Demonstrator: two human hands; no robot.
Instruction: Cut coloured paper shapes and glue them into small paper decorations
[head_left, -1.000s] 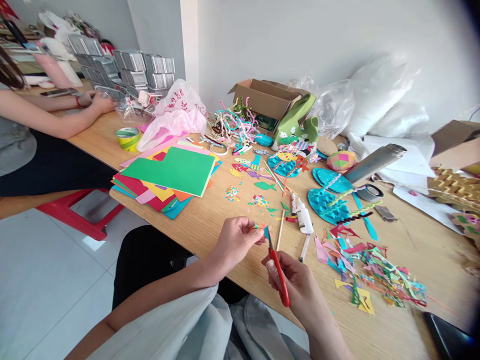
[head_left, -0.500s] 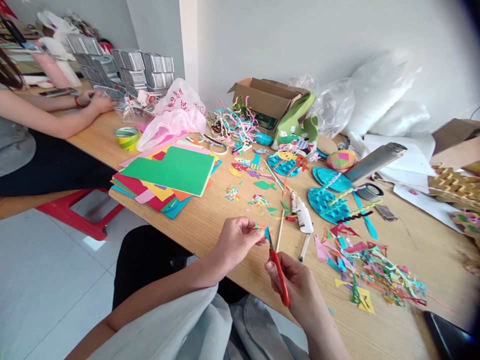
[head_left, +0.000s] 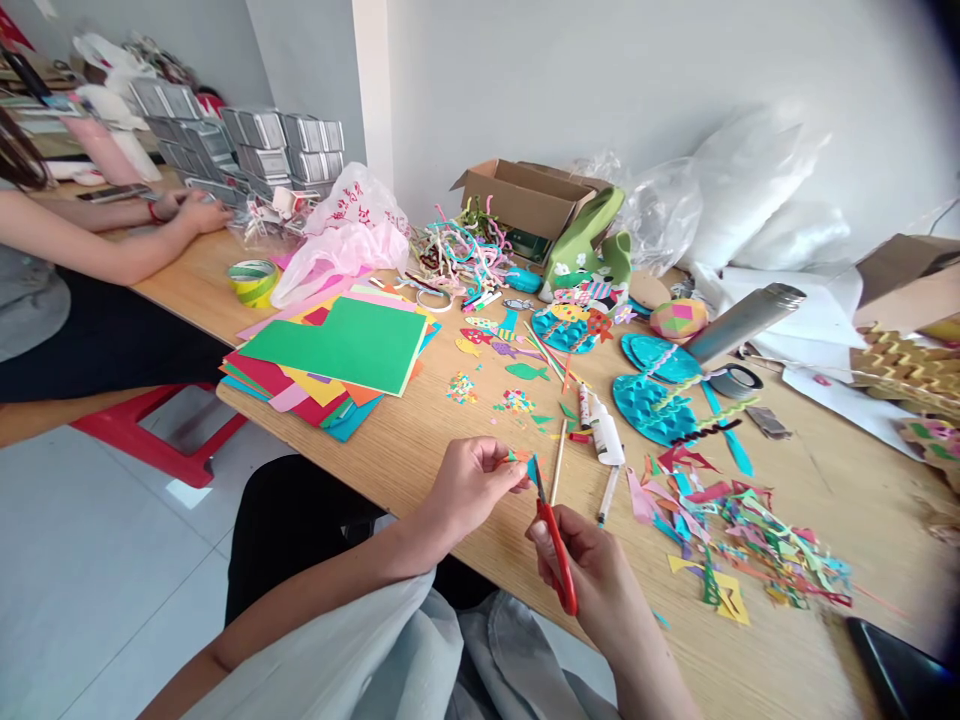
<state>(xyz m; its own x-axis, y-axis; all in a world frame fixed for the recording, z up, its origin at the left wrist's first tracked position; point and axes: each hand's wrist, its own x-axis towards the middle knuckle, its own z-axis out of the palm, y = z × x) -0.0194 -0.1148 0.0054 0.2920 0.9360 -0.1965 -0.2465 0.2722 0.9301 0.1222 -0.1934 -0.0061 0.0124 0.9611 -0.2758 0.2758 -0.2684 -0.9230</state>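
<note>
My left hand (head_left: 474,478) pinches small pieces of coloured paper (head_left: 532,468), with blue and orange showing at the fingertips. My right hand (head_left: 581,560) is closed round the red handles of a pair of scissors (head_left: 559,560). The blades point up and away, their tips at the blue paper. Just beyond, a thin wooden stick (head_left: 559,460) lies beside a white glue bottle (head_left: 606,435). A green paper fish (head_left: 527,371) and small heaps of confetti (head_left: 517,401) are on the table past my left hand.
Coloured paper sheets (head_left: 352,345) are stacked at left; paper scraps (head_left: 780,545) spread at right. Blue decorated discs (head_left: 652,410), a silver flask (head_left: 746,322), pipe cleaners (head_left: 457,250) and a cardboard box (head_left: 525,195) stand farther back. Another person's hands (head_left: 195,212) rest at the far left.
The view has shifted very slightly. My hands keep nearly the same pose, with the scissor tips still at the blue paper. The other person's hands have shifted a little.
</note>
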